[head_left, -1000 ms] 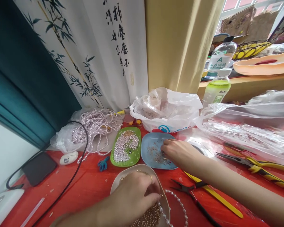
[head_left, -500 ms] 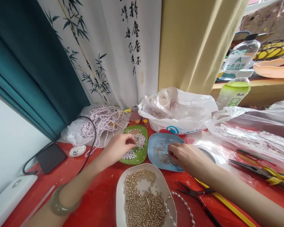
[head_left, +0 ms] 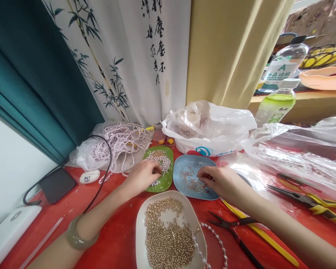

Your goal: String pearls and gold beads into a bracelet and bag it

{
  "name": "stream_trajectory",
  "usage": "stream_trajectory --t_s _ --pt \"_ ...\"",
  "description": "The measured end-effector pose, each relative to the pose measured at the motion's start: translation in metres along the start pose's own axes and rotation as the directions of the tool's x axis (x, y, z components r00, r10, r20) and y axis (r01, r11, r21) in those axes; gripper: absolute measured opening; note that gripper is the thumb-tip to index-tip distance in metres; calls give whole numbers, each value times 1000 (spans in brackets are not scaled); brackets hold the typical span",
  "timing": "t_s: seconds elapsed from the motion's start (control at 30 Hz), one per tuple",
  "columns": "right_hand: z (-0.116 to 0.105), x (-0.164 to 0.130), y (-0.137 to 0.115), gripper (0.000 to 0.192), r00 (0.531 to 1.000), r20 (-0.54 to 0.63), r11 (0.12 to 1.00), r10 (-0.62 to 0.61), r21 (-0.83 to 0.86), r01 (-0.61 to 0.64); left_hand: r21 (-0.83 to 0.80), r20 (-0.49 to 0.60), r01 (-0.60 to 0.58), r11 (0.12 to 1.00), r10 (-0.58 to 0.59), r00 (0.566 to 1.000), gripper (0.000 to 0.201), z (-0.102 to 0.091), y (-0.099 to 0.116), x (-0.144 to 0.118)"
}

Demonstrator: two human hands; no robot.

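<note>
My left hand [head_left: 143, 174] is over the green plate [head_left: 170, 175], its fingers curled together near pale pearl beads [head_left: 164, 161] and some gold ones. What those fingers hold, if anything, is hidden. On the blue plate [head_left: 180, 162] my right hand [head_left: 218, 180] reaches in from the right, thumb and fingers pinched beside a heap of thin metal pins [head_left: 194, 184]. Whatever is in that pinch is too small to make out. Closer to me, a white tray [head_left: 140, 231] holds many gold beads [head_left: 170, 239]. A silvery beaded strand [head_left: 220, 243] lies over its right edge.
Black-handled pliers [head_left: 226, 223] and a yellow strip [head_left: 271, 243] lie under my right forearm. Yellow-handled pliers [head_left: 305, 201] rest further right. A white plastic bag [head_left: 212, 134] stands behind the plates. Lilac bead strings [head_left: 114, 142], a black cable [head_left: 110, 157] and a phone [head_left: 57, 185] are left.
My left hand has shifted slightly toward me over the green plate, its fingers curling lower. My right hand stays at the pins, with its fingers slightly shifted. The view has moved a little.
</note>
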State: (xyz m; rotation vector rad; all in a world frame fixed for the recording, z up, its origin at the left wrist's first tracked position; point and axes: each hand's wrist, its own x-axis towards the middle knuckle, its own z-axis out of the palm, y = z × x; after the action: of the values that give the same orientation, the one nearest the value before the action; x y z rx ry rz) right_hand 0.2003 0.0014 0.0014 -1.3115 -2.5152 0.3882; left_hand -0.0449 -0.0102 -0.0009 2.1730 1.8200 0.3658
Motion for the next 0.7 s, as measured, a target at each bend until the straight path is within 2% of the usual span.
stream_trajectory --t_s 0.13,0.23,0.33,0.47,0.53,0.6,0.63,0.7 --pt "0 2 1 19 999 -3 994 53 95 -53 -62 10 0 998 0 1000 14 1 -1 0" --pt "0 2 2 14 995 25 959 93 266 -96 -74 -4 -6 997 6 1000 14 3 -1 0" --pt "0 2 3 10 986 86 859 146 483 -169 -69 -33 -22 997 20 999 12 6 0 1" --pt "-2 0 -2 5 976 137 693 169 687 -217 -93 -84 2 996 -10 996 12 9 4 0" --pt "-5 -2 -9 4 978 116 636 173 745 -201 -190 -103 11 982 -31 994 11 9 9 -2" --pt "-7 -5 -18 5 987 19 632 158 766 -116 -421 -83 5 907 -44 996 11 7 17 -5" --pt "-8 -6 -23 6 989 -58 647 134 761 -43 -564 -49 7 826 -42 998 11 5 22 -8" --pt "-9 -11 -33 7 972 -216 702 94 707 89 -752 10 36 658 -42 999 14 3 32 -14"
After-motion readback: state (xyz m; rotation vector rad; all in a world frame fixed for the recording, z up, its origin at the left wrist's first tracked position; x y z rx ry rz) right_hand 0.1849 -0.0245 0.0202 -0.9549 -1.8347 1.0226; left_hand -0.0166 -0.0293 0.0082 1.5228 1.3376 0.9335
